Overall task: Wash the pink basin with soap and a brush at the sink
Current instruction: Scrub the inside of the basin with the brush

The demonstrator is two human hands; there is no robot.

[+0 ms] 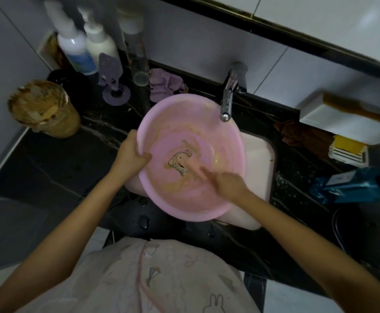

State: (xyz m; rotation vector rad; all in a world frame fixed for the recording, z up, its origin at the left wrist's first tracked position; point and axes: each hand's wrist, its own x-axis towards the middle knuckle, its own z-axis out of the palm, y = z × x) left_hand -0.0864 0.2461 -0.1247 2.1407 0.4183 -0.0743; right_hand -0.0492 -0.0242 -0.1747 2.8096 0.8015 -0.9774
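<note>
Pink basin (184, 123) sits over the sink (258, 159), under the tap (226, 105). Our left hand (131, 154) grips its left rim, thumb hooked inside. Our right hand (226, 182) is down on the smeared bottom, too blurred for us to tell if its fingers pinch anything.

The basin (225, 141) my left fingers (142, 156) curl over is pale pink, smeared with yellowish-tan streaks. Just beyond my right fingertips (205, 172) its floor carries a cream cartoon figure (179, 163) in dark outline. Past the far rim lies a lilac cloth (164, 85); well right of my right fingertips, a rust-brown cloth (302, 136) and a glossy blue packet (351, 186). Left of my left fingers the counter (49, 168) is black with thin pale veins. My shirt (173, 279) is off-white with outlined rabbits.
</note>
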